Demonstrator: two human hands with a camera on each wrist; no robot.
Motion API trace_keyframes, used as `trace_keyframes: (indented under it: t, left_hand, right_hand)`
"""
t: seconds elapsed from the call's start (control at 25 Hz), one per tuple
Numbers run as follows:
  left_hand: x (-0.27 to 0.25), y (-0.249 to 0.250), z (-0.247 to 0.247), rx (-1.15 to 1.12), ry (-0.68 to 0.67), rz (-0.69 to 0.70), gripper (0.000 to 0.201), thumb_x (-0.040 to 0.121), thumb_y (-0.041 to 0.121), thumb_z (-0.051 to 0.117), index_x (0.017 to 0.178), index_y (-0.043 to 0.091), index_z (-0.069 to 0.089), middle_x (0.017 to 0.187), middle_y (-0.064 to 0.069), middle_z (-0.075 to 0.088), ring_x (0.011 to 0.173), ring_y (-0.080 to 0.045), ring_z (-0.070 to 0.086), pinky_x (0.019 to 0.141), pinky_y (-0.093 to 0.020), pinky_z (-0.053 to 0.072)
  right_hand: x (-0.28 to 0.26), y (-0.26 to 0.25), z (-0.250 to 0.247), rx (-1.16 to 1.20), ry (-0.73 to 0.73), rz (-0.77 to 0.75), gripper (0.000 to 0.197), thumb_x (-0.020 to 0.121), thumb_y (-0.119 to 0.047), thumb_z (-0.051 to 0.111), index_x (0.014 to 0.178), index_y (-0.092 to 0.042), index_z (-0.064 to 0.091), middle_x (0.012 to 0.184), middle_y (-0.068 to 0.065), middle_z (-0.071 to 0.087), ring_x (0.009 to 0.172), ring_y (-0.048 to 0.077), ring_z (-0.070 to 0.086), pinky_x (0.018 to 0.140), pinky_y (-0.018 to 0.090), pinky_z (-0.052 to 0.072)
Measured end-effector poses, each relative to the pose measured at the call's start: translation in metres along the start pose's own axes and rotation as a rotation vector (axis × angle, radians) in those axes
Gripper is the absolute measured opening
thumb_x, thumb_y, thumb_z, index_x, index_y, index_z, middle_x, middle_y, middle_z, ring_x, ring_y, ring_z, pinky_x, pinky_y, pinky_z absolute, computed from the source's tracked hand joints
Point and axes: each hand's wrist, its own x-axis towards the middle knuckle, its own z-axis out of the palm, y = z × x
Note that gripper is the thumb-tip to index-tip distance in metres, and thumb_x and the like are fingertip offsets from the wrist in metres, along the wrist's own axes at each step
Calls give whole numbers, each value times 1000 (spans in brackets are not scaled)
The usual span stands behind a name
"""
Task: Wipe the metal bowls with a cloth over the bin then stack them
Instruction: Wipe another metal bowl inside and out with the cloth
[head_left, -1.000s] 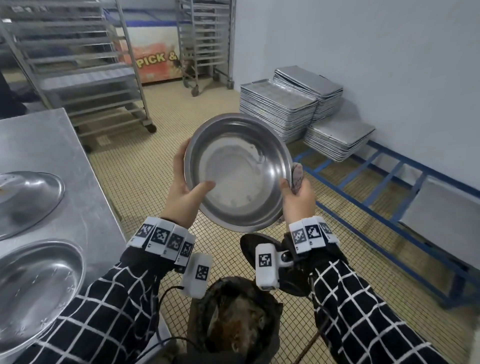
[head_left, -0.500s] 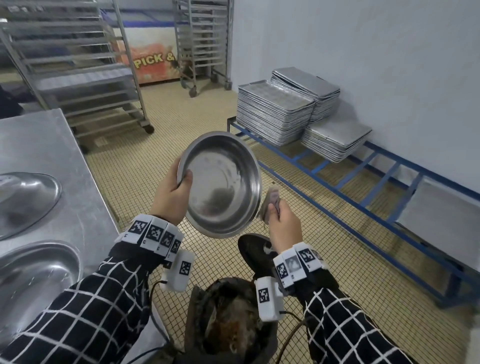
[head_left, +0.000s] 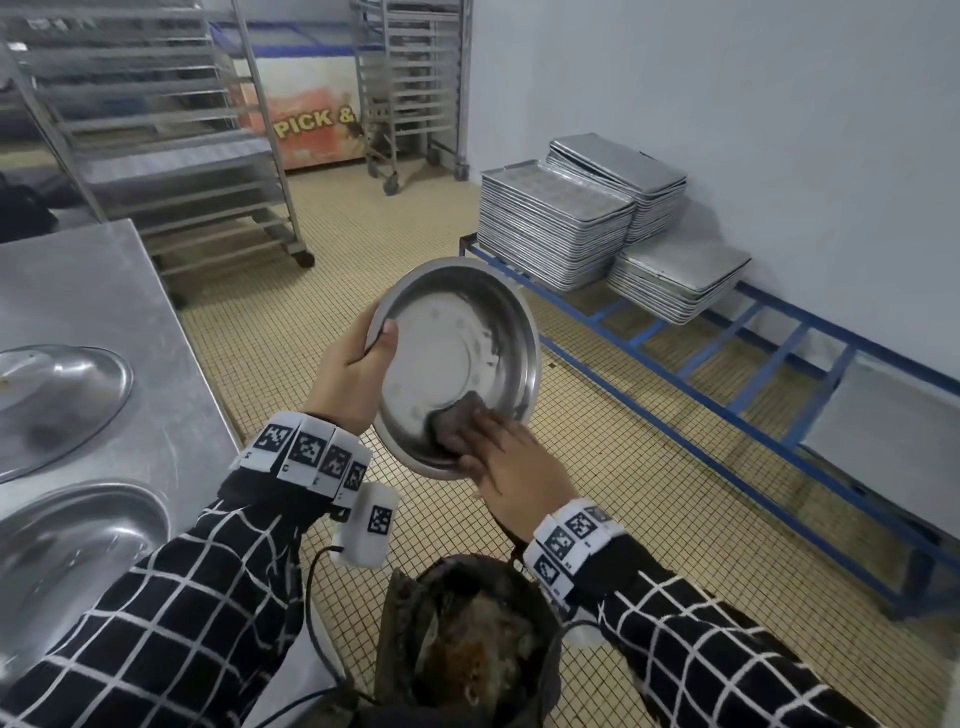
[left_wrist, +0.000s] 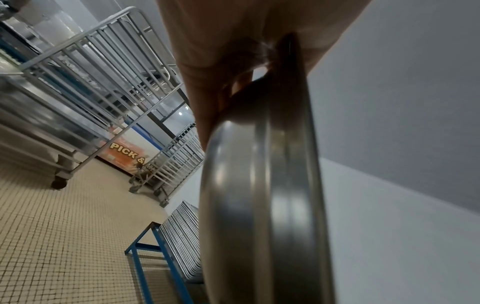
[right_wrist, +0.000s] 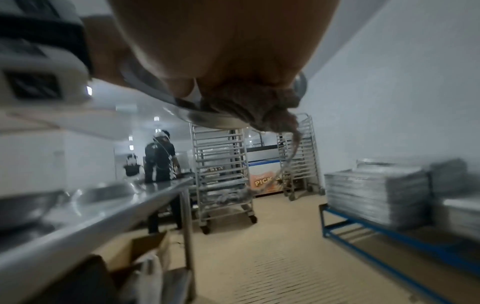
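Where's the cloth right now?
In the head view the cloth is inside the metal bowl, low on its near wall, pressed there by the right hand, above and beyond the bin.

A steel table (head_left: 104, 291) is standing to the left of the left hand (head_left: 345, 379), carrying two metal bowls (head_left: 57, 395) lying side by side. Below both hands, a dark bin (head_left: 467, 649) is sitting on the tiled floor (head_left: 597, 519).
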Motion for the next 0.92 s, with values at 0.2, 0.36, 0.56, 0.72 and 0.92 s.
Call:
trace_keyframes:
  t: [0.2, 0.36, 0.56, 0.72, 0.92]
  left_hand:
    - [0, 9, 5, 7, 28, 19, 30, 102, 28, 41, 129, 27, 52, 108, 13, 64, 103, -6, 60, 86, -26, 50]
    - [7, 10, 4, 0, 3, 25, 25, 101, 28, 43, 123, 33, 55, 110, 10, 66, 104, -8, 62, 87, -27, 50]
    - [-1, -2, 5, -88, -73, -126, 24, 101, 26, 43, 119, 25, 60, 98, 5, 69, 93, -19, 65, 79, -32, 52]
    - [-8, -13, 4, -146, -107, -230, 19, 99, 25, 48, 109, 28, 64, 89, 1, 73, 82, -20, 69, 82, -37, 55]
    - [-3, -12, -5, -167, -177, -297, 21, 96, 18, 52, 113, 22, 64, 77, 3, 73, 66, -14, 69, 61, -24, 55]
  right_hand:
    - [5, -19, 4, 227, -8, 3, 58, 98, -53, 15, 147, -26, 31, 154, -1, 32, 144, 17, 19, 117, 34, 15]
    - [7, -15, 8, 98, 20, 44, 74, 91, -61, -5, 148, -29, 31, 155, -3, 30, 145, 18, 18, 119, 35, 11]
    - [23, 42, -19, -199, 40, 298, 64, 97, -53, 8, 151, -22, -7, 157, -1, -21, 142, 23, -23, 118, 49, -2]
    - [30, 50, -45, 256, 132, 354, 71, 96, -48, 42, 152, -18, 11, 153, 3, 26, 137, 21, 32, 107, 38, 35]
    - [19, 56, -58, 562, 217, 475, 20, 92, -25, 60, 110, -16, 59, 89, -7, 64, 76, 0, 59, 56, 4, 39]
